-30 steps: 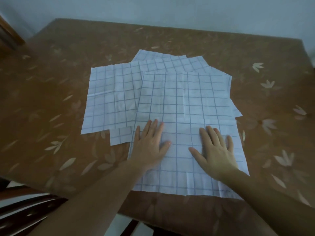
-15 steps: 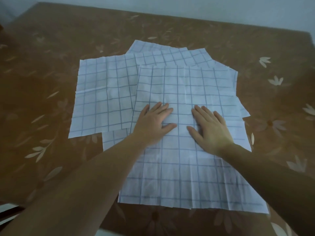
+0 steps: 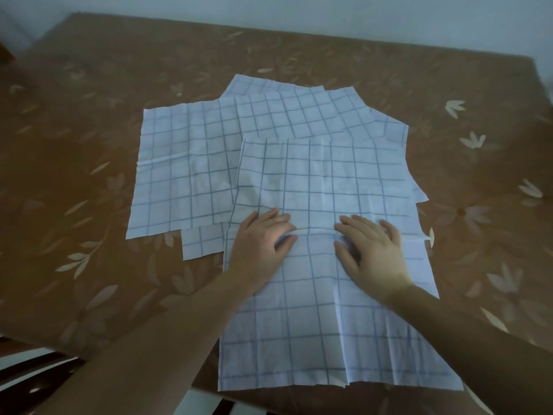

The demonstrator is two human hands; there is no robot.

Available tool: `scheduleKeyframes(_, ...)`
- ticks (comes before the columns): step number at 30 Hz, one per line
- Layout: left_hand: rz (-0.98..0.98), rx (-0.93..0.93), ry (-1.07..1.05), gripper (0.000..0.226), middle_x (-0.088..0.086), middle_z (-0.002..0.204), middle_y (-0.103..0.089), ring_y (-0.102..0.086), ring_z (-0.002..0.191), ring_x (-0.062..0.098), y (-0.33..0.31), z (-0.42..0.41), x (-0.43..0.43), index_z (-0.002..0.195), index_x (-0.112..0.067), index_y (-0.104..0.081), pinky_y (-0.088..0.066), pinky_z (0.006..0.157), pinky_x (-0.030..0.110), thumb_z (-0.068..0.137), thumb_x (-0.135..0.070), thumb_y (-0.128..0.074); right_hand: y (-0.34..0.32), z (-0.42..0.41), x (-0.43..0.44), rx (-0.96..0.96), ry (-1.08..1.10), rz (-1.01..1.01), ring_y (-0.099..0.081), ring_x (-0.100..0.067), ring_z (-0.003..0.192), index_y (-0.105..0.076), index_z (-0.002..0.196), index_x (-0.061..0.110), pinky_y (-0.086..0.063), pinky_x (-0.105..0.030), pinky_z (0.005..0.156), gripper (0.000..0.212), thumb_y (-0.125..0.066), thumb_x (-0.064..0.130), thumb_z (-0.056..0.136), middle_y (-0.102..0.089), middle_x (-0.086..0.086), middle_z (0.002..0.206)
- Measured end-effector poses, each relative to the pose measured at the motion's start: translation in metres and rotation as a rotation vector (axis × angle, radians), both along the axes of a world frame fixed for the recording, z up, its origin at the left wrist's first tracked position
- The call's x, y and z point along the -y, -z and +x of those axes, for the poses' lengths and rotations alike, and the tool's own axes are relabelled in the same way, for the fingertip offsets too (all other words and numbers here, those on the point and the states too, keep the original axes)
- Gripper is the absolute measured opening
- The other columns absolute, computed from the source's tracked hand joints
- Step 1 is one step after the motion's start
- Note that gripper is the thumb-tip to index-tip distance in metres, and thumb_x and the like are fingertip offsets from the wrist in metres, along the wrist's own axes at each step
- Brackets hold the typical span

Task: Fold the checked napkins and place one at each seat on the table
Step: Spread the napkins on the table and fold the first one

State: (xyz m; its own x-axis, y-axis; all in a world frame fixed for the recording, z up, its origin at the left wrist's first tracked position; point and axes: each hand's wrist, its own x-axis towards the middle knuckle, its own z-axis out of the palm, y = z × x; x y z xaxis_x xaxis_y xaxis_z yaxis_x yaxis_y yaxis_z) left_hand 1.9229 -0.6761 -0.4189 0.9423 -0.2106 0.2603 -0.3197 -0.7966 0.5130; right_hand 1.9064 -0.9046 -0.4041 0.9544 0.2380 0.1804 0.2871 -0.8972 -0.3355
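From the table's (image 3: 89, 265) near edge the top checked napkin (image 3: 299, 324) lies flat, left hand (image 3: 263, 244) and right hand (image 3: 371, 253) each pinching a ridge across its middle; it looks thin, limp and light, best lifted by its corners, with spare napkins (image 3: 185, 181) fanned out beyond.

Top napkin (image 3: 317, 324) nearest, on table (image 3: 89, 265), overlapping the rest. Second napkin (image 3: 185, 175) to its left; others (image 3: 299, 115) behind. Left hand (image 3: 260, 250) and right hand (image 3: 371, 253) side by side on top napkin's middle.
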Motion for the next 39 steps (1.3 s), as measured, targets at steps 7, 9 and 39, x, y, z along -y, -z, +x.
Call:
scheduleKeyframes(7, -0.039, -0.145, 0.008, 0.016, -0.002, 0.083, -0.070, -0.067, 0.085, 0.020, -0.043, -0.007, 0.002, 0.086, -0.013, -0.069, -0.051, 0.080, 0.040, 0.085, -0.029, -0.067, -0.023, 0.017, 0.012, 0.191, -0.114, -0.068, -0.069, -0.021, 0.081, -0.073, 0.083, 0.020, -0.034, -0.042, 0.097, 0.012, -0.061, 0.022, 0.083, -0.072, 0.006, 0.083)
scheduleKeyframes(9, -0.034, -0.201, 0.001, 0.015, -0.004, 0.085, -0.068, -0.063, 0.080, 0.017, -0.060, -0.012, 0.001, 0.092, -0.015, -0.065, -0.049, 0.074, 0.032, 0.089, -0.029, -0.067, -0.039, 0.015, 0.016, 0.193, -0.186, -0.080, -0.067, -0.024, 0.073, -0.071, 0.081, 0.018, -0.043, -0.041, 0.085, 0.012, -0.061, 0.022, 0.084, -0.071, 0.004, 0.076)
scheduleKeyframes(39, 0.328, 0.066, 0.133, 0.016, -0.009, 0.068, -0.054, -0.050, 0.067, 0.013, -0.443, -0.279, 0.114, 0.081, -0.021, -0.065, -0.036, 0.058, 0.029, 0.078, -0.031, -0.077, -0.410, -0.258, 0.093, 0.000, -0.310, -0.001, -0.052, 0.001, 0.063, -0.058, 0.068, 0.033, -0.038, -0.018, 0.058, 0.021, -0.073, 0.037, 0.081, -0.056, 0.018, 0.065)
